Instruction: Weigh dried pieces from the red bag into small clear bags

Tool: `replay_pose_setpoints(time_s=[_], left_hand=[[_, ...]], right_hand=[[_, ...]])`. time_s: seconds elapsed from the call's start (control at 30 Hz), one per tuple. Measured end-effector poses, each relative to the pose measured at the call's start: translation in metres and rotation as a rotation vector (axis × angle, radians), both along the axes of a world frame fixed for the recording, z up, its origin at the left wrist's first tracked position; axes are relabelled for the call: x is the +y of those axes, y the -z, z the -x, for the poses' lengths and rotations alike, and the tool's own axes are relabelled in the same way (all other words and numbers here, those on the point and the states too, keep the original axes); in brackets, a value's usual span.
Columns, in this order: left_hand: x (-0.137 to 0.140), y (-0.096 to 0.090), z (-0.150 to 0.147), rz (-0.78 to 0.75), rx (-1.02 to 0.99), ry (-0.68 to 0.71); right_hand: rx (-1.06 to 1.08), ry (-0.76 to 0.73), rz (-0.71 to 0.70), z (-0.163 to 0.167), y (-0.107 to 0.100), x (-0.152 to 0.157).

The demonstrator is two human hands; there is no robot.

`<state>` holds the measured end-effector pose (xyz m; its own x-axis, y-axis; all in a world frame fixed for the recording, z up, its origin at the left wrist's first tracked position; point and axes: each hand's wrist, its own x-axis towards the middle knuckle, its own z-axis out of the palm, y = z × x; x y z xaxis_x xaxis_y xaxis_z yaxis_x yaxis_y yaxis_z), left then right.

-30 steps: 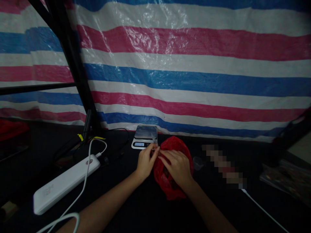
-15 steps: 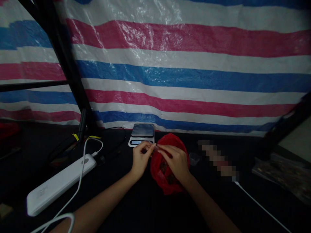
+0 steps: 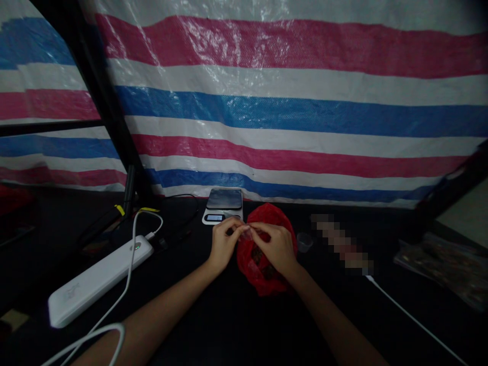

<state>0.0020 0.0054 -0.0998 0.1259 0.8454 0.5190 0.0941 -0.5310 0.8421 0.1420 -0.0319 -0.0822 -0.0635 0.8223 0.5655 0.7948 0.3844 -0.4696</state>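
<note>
My left hand [image 3: 224, 244] and my right hand [image 3: 276, 246] meet with fingertips pinched together. Between them is a small clear plastic bag [image 3: 247, 234], thin and see-through; its exact shape is hard to make out. Right below lies an open red plastic bag [image 3: 251, 274] with brownish contents [image 3: 263, 256], partly covered by my right hand. A kitchen scale [image 3: 224, 201] with a lit display stands just behind my left hand. To the right of the red bag sits a small clear plastic cup [image 3: 304, 242].
On the left lies a white power bank [image 3: 99, 282] with a white cable looping over my left forearm. A blurred-out object [image 3: 343, 244] with a cable and a clear bag of brown pieces [image 3: 442, 264] lie right. Striped sheeting [image 3: 267, 117] hangs behind the black table.
The view has tilted slightly, so the background sits higher in the picture. My fingertips have shifted a little and drawn closer together; the clear plastic between them shows more.
</note>
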Motion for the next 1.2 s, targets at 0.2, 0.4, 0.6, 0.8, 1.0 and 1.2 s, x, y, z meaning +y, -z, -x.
replay_pose_setpoints(time_s=[0.2,0.4,0.6,0.8,1.0,1.2], left_hand=[[-0.0004,0.0014,0.0009,-0.008,0.025,0.024],[0.0005,0.0043,0.0009,-0.041,0.062,0.042],[0.0001,0.0026,0.0004,-0.088,0.135,0.056],[-0.0041,-0.0003,-0.0011,-0.144,0.259,0.06],[-0.0065,0.001,0.0006,-0.194,0.336,0.028],[-0.0058,0.001,0.0009,-0.24,0.405,0.021]], right_hand=[[-0.061,-0.01,-0.023,-0.0033,-0.0009,0.0002],[-0.131,-0.013,-0.068,-0.0055,-0.002,0.0012],[-0.135,0.078,-0.039,-0.0035,-0.0022,0.0022],[-0.159,0.125,-0.053,-0.002,-0.0002,0.002],[-0.275,0.078,-0.107,-0.0019,-0.0054,-0.0006],[-0.293,0.096,-0.082,-0.002,-0.0047,-0.0005]])
